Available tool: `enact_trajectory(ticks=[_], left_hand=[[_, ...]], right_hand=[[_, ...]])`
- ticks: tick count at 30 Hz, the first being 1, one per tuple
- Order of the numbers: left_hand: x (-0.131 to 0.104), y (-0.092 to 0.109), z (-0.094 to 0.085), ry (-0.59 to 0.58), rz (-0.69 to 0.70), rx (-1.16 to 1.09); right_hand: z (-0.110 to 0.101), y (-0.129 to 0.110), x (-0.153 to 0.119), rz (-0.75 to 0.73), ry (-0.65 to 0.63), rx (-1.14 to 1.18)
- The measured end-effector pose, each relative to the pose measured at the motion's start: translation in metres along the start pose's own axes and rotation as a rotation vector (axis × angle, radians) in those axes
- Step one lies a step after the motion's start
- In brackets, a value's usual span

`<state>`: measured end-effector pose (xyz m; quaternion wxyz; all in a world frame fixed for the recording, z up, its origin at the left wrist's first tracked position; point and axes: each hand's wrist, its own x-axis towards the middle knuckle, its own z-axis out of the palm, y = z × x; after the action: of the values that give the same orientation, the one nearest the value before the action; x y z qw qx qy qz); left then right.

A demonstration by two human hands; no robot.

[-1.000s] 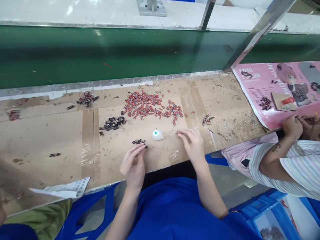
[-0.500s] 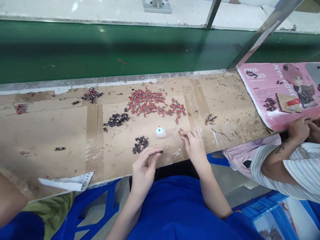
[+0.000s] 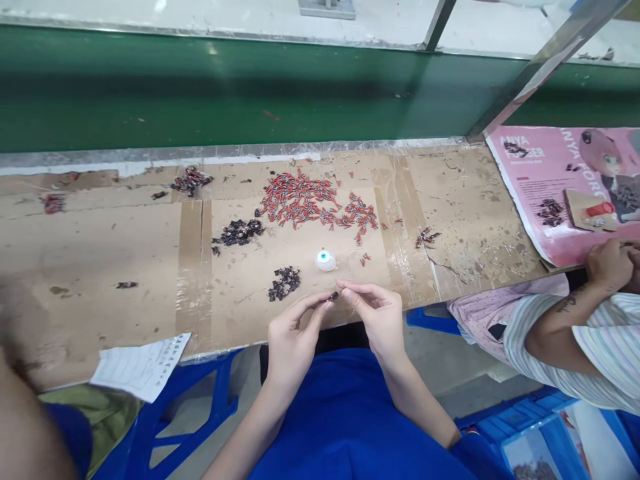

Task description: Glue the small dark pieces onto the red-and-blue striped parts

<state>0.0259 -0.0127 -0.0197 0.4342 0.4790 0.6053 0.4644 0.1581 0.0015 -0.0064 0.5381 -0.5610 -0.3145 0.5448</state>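
My left hand (image 3: pixel 294 333) pinches a small black part (image 3: pixel 335 296) between thumb and forefinger, over the front edge of the bench. My right hand (image 3: pixel 381 319) is closed in a pinch right beside it, its fingertips meeting the black part. What the right fingers hold is too small and covered to name. Just beyond my hands stands a white rounded container (image 3: pixel 325 261) with a blue spot on top. A pile of small black parts (image 3: pixel 284 283) lies to its left. Farther back spreads a large heap of small red-and-metal pieces (image 3: pixel 296 199). Two red pieces (image 3: pixel 365 259) lie right of the container.
Another black heap (image 3: pixel 241 233) and a mixed red-black heap (image 3: pixel 191 181) lie left on the cardboard-covered bench (image 3: pixel 310 308). A green panel (image 3: pixel 240 93) rises behind. A co-worker's hands (image 3: pixel 607 263) are at right by a pink poster (image 3: pixel 530 230); another person's arm (image 3: pixel 25 420) is at left.
My right hand has come left from the loose red pieces to meet my left hand at the black part. The paper sheet at left has shifted and lies flatter.
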Motion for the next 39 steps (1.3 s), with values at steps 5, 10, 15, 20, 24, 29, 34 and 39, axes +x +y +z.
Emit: enact_trajectory(ticks=[5,10,15,20,24,29,34,39], left_hand=[[-0.001,0.003,-0.001,-0.039,0.020,-0.005],[0.001,0.006,-0.001,-0.052,0.017,-0.030],[0.003,0.008,0.000,-0.110,-0.017,-0.064],[0.002,0.007,0.001,-0.131,-0.029,-0.084],[0.001,0.009,0.002,-0.141,-0.049,-0.094],[0.000,0.013,0.003,-0.130,-0.053,-0.081],[-0.001,0.014,0.004,-0.103,-0.034,-0.066],[-0.001,0.015,0.005,-0.104,-0.073,-0.131]], right_hand=[[0.003,0.003,0.001,0.108,-0.040,0.065],[0.004,0.005,0.002,0.131,-0.019,0.094],[0.004,0.007,0.003,0.147,0.021,0.135],[0.003,0.010,0.002,0.151,0.048,0.167],[0.003,0.011,0.000,0.107,0.073,0.152],[0.007,0.013,-0.005,0.035,0.116,0.142],[0.005,0.012,-0.005,0.029,0.050,0.128],[-0.004,0.006,-0.006,-0.071,-0.083,0.034]])
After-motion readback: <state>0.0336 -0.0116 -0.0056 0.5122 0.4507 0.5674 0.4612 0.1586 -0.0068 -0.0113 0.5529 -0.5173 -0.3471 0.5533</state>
